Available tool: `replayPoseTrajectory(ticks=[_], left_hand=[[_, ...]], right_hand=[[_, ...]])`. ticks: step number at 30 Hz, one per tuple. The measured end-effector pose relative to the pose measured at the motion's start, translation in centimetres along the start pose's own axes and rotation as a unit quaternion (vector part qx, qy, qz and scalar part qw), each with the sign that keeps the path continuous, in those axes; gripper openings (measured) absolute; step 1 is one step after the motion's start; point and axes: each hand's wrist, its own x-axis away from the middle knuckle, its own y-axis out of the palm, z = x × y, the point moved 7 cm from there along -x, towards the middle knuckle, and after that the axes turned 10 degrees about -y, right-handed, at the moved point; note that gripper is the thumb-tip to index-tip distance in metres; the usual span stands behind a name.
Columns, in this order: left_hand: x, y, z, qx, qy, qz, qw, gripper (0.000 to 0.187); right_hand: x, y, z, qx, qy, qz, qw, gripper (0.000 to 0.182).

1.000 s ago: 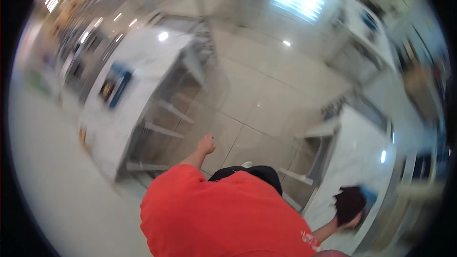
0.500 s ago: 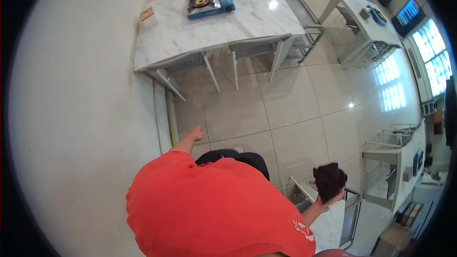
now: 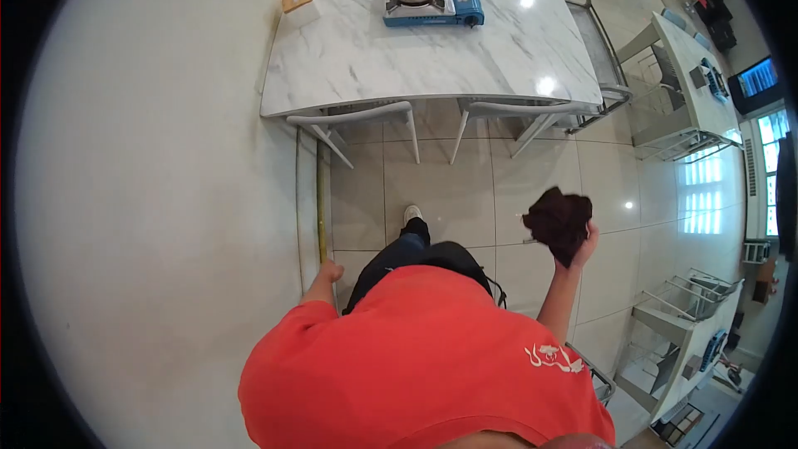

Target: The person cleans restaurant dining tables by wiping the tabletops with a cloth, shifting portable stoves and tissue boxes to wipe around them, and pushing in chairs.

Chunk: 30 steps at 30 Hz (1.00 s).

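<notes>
My right hand point(image 3: 587, 246) is wrapped round a bunched dark brown cloth point(image 3: 558, 219), raised in front of me on the right over the tiled floor. At my left side, close to the wall, my left hand point(image 3: 332, 271) hangs low with its fingers curled in and nothing visible in it. Ahead is a white marble-patterned table point(image 3: 357, 66). A blue portable gas stove point(image 3: 434, 0) sits on it, and a white box with a wooden lid point(image 3: 299, 4) stands near its left edge. Both hands are apart from the table.
Grey chairs point(image 3: 357, 113) are tucked under the table's near side, and another chair point(image 3: 598, 41) is at its right end. A plain wall point(image 3: 166, 158) runs along my left. More tables point(image 3: 677, 75) with stoves stand to the right.
I have moved nearer to the table, which now looks larger. My right hand has swung forward and up with the cloth. One shoe now shows stepping ahead.
</notes>
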Motion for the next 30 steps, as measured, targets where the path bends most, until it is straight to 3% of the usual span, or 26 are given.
replayPoseTrajectory(ticks=[2,3,5,6,7,8,10,12,15,16,18,20,22,24,26,28,30], left_hand=[[-1.6,-2.6,-1.8,0.027,-0.111,-0.018,0.993,0.060],[-2.8,-4.3,-0.8,0.017,-0.083,0.008,0.996,0.061],[-5.2,-7.8,2.5,0.020,-0.013,0.033,0.999,0.060],[-5.3,-10.7,4.3,0.094,0.004,0.135,0.986,0.057],[-8.0,-12.3,5.6,0.140,0.046,0.176,0.973,0.057],[-5.0,-15.6,8.6,0.256,0.026,0.203,0.945,0.056],[-4.3,-20.3,13.6,0.267,0.027,0.312,0.911,0.056],[-2.3,-23.8,18.5,0.291,0.052,0.407,0.864,0.055],[0.6,-27.8,25.0,0.296,0.119,0.551,0.771,0.055],[0.5,-28.2,27.1,0.291,0.128,0.544,0.777,0.055],[1.3,-28.8,30.2,0.265,0.122,0.623,0.726,0.058],[0.3,-28.5,32.8,0.266,0.106,0.608,0.740,0.062],[-1.2,-27.5,33.6,0.256,-0.065,0.548,0.794,0.065],[-2.7,-26.5,33.9,0.248,-0.151,0.540,0.790,0.064],[-1.6,-26.8,34.3,0.222,-0.162,0.545,0.792,0.064],[-1.2,-27.1,34.9,0.207,-0.176,0.548,0.791,0.063],[-1.4,-26.9,34.1,0.218,-0.177,0.544,0.791,0.055]], right_hand=[[-3.8,2.6,0.6,0.009,-0.006,-0.026,1.000,0.052],[-6.0,4.5,1.3,0.009,-0.012,-0.060,0.998,0.052],[-9.4,8.4,1.1,0.059,-0.050,0.003,0.997,0.051],[-11.6,9.4,0.9,0.058,-0.075,-0.018,0.995,0.051],[-12.9,11.1,0.5,0.114,-0.107,0.052,0.986,0.050],[-14.3,13.0,0.0,0.150,-0.136,0.034,0.979,0.049],[-16.4,17.8,0.5,0.152,-0.139,0.007,0.979,0.048],[-18.1,20.6,-1.1,0.355,-0.308,0.075,0.880,0.045],[-24.9,19.7,2.1,0.460,-0.367,-0.037,0.807,0.042],[-27.1,19.5,3.9,0.482,-0.366,-0.078,0.792,0.042],[-29.6,21.1,8.5,0.635,-0.312,-0.149,0.691,0.044],[-33.9,17.6,13.8,0.734,-0.390,-0.179,0.526,0.058],[-37.5,13.9,18.7,0.802,-0.254,-0.096,0.532,0.076],[-40.4,12.2,22.0,0.836,-0.211,-0.055,0.504,0.086],[-42.1,11.2,24.1,0.837,-0.221,-0.043,0.499,0.085],[-43.4,10.1,25.7,0.891,-0.184,-0.056,0.411,0.082],[-45.2,9.8,24.8,0.898,-0.193,-0.079,0.387,0.072]])
